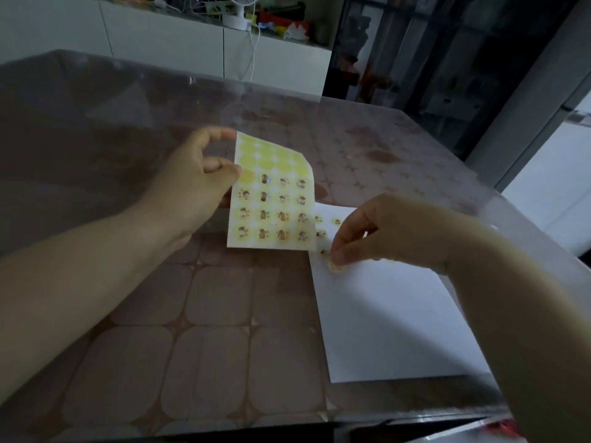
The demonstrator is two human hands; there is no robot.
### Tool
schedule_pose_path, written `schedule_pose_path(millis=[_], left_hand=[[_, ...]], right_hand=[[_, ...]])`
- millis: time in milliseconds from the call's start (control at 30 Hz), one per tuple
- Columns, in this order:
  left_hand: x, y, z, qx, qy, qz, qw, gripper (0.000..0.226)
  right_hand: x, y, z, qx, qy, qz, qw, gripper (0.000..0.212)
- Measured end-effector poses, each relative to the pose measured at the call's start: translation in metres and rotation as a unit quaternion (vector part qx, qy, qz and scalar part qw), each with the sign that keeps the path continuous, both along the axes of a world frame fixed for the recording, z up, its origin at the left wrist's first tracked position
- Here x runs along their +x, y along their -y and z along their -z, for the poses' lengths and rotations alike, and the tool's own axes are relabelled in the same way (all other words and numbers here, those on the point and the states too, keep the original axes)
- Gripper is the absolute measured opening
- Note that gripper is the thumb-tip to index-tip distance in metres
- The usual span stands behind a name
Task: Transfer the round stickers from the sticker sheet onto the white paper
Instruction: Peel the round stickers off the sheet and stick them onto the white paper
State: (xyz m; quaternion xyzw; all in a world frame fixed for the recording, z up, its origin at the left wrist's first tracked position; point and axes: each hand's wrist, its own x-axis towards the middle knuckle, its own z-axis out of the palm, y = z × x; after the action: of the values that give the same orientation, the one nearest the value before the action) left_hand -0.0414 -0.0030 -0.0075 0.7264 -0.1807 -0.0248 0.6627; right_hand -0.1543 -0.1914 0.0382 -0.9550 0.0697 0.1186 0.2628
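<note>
Two hands busy. Left hand (204, 174) pinches the yellow-and-white sticker sheet (271, 199) by its left edge, raised mid-table, screening the far left corner of the white paper (393, 321) at the table's right edge. Right hand (383, 231) pinches a small round yellow sticker (335, 267) at the paper's left edge, hiding stuck ones. Brown tile-patterned table (208, 314) under clear film. White fan (238, 11) on white cabinet (166, 43) beyond the far edge.

The right hand (383, 231) covered part of the white paper (393, 324) and the top of a round sticker (336, 267) at its fingertips. The sticker sheet (271, 199) hid the paper's far-left corner. The printed figures (small, brownish) were too blurred to identify.
</note>
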Motion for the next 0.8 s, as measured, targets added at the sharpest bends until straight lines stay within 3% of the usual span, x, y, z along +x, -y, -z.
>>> schedule_pose_path(millis=[133,533,700,800], left_hand=[[0.001,0.0,0.003,0.014,0.023,0.005,1.0,0.031],[0.004,0.001,0.006,0.016,0.039,0.02,0.999,0.03],[0.003,0.001,0.004,0.011,0.044,0.027,0.999,0.03],[0.003,0.0,0.004,0.001,0.043,0.022,0.999,0.031]], right_hand=[[0.001,0.004,0.018,0.057,0.007,0.043,0.997,0.006],[0.004,0.002,0.023,0.043,0.018,0.047,0.998,0.013],[0.01,0.006,0.026,0.032,0.02,0.062,0.997,0.041],[0.008,0.01,0.021,0.045,0.031,0.07,0.996,0.037]])
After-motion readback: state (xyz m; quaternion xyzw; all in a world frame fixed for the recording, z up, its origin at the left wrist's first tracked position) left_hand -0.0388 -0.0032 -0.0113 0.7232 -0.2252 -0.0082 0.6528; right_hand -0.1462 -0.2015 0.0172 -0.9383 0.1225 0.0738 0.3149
